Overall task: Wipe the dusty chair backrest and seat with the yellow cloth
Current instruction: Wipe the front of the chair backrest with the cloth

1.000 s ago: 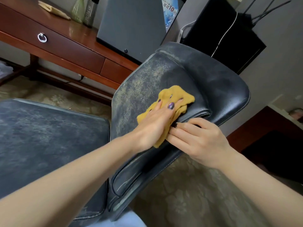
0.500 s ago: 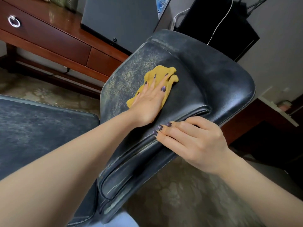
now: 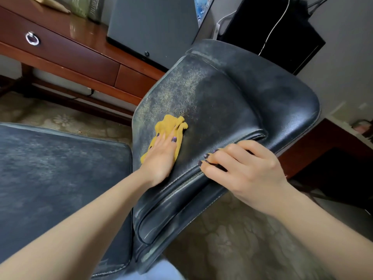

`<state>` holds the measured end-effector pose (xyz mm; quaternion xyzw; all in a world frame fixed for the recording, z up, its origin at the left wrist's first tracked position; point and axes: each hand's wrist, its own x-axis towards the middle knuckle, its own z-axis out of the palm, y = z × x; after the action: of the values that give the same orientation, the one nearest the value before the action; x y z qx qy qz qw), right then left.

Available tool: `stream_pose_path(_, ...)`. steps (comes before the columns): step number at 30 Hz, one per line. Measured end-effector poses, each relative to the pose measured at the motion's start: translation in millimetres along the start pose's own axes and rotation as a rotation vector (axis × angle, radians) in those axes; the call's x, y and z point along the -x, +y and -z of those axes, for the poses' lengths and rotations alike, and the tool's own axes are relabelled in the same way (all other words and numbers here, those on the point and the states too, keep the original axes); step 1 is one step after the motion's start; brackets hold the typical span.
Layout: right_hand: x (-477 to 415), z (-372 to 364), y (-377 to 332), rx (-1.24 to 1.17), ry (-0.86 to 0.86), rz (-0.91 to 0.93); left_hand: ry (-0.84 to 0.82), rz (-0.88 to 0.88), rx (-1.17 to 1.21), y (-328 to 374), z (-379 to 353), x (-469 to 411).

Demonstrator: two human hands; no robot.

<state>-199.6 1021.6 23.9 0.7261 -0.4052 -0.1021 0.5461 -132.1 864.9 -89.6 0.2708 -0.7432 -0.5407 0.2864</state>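
Note:
The dark leather chair backrest (image 3: 226, 102) fills the middle of the view, dusty and yellowish on its left part, darker on the right. My left hand (image 3: 161, 156) lies flat with straight fingers on the yellow cloth (image 3: 169, 126), pressing it against the lower left of the backrest. My right hand (image 3: 244, 168) holds the backrest's right edge, fingers curled over the padded seam. The dusty seat (image 3: 54, 174) spreads out at the left.
A reddish wooden desk (image 3: 80, 55) with a ring-pull drawer stands behind the chair. A grey panel (image 3: 153, 23) sits on the desk, and a black box (image 3: 268, 29) with a white cable is beside it. Patterned carpet (image 3: 238, 239) covers the floor.
My left hand has slid the cloth down and to the left across the backrest, after first moving it up. The right hand stays on the edge.

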Motion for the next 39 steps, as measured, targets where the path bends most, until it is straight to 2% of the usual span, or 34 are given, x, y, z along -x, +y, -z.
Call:
stream_pose_path(9, -1, 4, 1, 0.006, -0.048, 0.004, -0.131, 0.087, 0.294, -16, 22, 76)
stream_pose_path(11, -1, 4, 2, 0.008, -0.053, 0.005, -0.103, 0.075, 0.320, -19, 25, 84)
stream_pose_path(15, -1, 5, 2, 0.002, -0.064, 0.006, 0.006, 0.002, 0.275, -15, 23, 104)
stream_pose_path(19, -2, 7, 3, 0.004, -0.059, 0.012, -0.035, -0.135, 0.247, 0, 19, 106)
stream_pose_path(22, -2, 7, 4, -0.001, -0.066, 0.026, -0.046, -0.277, 0.072, 22, 19, 89)
stream_pose_path(24, -2, 7, 4, -0.010, -0.066, 0.027, -0.059, -0.312, -0.019, 35, 20, 73)
stream_pose_path(31, -2, 3, 4, -0.043, -0.037, 0.017, -0.070, -0.285, -0.122, 65, 22, 22)
stream_pose_path(39, -2, 1, 1, -0.031, -0.033, -0.012, -0.008, -0.158, -0.128, 44, 19, -21)
